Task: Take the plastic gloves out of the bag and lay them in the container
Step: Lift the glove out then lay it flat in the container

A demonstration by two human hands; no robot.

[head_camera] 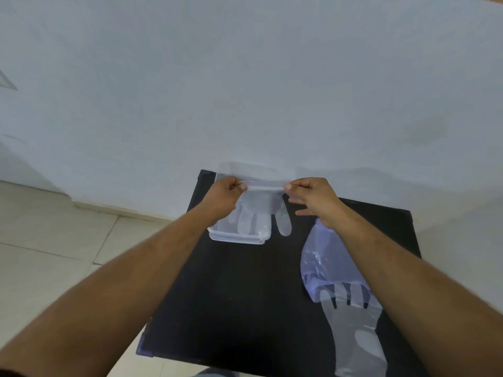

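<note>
A clear plastic glove (261, 213) hangs by its cuff over the clear rectangular container (235, 237), fingers pointing toward me, one fingertip past the container's right rim. My left hand (223, 195) pinches the cuff's left corner and my right hand (313, 197) pinches its right corner. The clear plastic bag (324, 262) lies on the table to the right, partly under my right forearm. A second clear glove (353, 330) lies flat at the bag's near end, its fingers at the bag's mouth.
Everything sits on a small black table (245, 295) pushed against a white wall (245, 91). Pale floor tiles (54, 240) lie to the left of the table.
</note>
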